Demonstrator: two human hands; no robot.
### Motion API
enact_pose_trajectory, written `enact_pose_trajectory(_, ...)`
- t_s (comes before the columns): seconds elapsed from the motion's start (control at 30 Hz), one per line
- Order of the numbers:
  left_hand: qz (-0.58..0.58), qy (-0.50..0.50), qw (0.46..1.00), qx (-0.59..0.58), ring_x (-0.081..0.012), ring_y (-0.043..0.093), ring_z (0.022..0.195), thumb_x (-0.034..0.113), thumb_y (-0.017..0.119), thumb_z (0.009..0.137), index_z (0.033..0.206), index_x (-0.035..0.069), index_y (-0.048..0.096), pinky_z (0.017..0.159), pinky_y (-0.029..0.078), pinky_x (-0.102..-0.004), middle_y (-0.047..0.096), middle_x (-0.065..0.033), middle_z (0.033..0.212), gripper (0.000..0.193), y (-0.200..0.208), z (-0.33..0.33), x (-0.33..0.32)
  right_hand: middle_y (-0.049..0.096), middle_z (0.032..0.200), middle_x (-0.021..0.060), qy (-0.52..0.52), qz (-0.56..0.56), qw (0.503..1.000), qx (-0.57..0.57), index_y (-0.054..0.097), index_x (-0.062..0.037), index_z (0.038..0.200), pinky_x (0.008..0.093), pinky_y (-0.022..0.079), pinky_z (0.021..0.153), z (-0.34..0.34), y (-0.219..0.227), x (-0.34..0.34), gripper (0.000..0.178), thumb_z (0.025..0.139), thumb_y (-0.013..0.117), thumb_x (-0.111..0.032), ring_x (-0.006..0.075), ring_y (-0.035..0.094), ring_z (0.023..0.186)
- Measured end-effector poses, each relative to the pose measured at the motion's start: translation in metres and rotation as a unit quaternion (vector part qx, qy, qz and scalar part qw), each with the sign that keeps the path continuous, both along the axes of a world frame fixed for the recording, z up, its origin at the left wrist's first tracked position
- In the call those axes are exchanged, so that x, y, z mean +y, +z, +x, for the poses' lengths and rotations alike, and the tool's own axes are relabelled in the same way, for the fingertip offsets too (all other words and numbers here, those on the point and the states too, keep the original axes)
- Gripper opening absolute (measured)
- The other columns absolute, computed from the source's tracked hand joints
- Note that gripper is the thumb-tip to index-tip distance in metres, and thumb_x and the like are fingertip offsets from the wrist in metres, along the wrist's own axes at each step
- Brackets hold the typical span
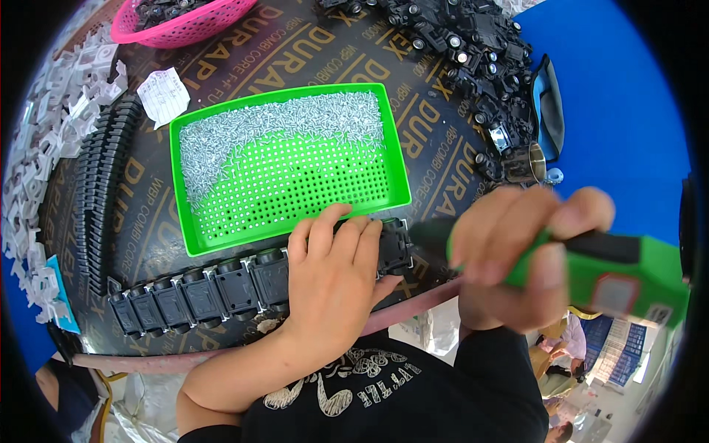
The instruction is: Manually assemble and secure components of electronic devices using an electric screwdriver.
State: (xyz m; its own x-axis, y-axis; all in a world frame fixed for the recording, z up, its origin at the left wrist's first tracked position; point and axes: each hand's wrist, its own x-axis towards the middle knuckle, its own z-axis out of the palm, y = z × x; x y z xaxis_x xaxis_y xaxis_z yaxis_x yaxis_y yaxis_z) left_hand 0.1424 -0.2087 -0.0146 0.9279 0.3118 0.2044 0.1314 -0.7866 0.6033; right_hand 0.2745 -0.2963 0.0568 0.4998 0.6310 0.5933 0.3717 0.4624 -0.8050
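A row of black plastic toy car chassis [235, 286] with wheels and silvery metal axle ends lies along the near edge of the table. My left hand [331, 284] is closed over its right part, fingers on the far side and thumb on the near side. My right hand [517, 255], smeared by motion, grips a green and black electric screwdriver [635, 277]. Its dark nose points left at the chassis at the row's right end; whether the bit touches is too blurred to tell. Just beyond my left fingers stands a green perforated tray [401, 173] with many small silvery screws [295, 114].
Black wheeled parts [473, 66] pile up at the far right. White plastic pieces [74, 103] heap along the left, beside a stack of black strips [103, 199]. A pink basket [185, 31] and a paper slip [164, 97] lie far left. A metal cup [524, 164] stands right.
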Motion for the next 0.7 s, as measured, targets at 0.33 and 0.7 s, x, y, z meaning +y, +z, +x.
enact_pose_trajectory(0.33, 0.025, -0.004, 1.0, -0.009, -0.0308, 0.049, 0.116, 0.033, 0.082, 0.061, 0.119, 0.002, 0.061, 0.097, 0.034, -0.0481, 0.059, -0.0079, 0.115, 0.069, 0.0, -0.001, 0.003, 0.049, 0.059, 0.0085, -0.117, -0.01, 0.986, -0.117, 0.039, 0.0, 0.113, 0.0307, 0.044, 0.046, 0.037, -0.053, 0.044, 0.025, 0.091, 0.049, -0.003, 0.0153, 0.045, 0.045)
enact_pose_trajectory(0.7, 0.029, -0.004, 0.999, -0.016, -0.0305, 0.049, 0.115, 0.033, 0.082, 0.061, 0.118, 0.002, 0.062, 0.098, 0.034, -0.0482, 0.06, -0.0081, 0.113, 0.068, 0.0, 0.0, 0.0, 0.048, 0.058, 0.0079, -0.149, -0.026, 0.974, -0.166, 0.039, -0.0003, 0.113, 0.0297, 0.043, 0.045, 0.037, -0.052, 0.041, 0.024, 0.091, 0.049, -0.002, 0.0155, 0.045, 0.045)
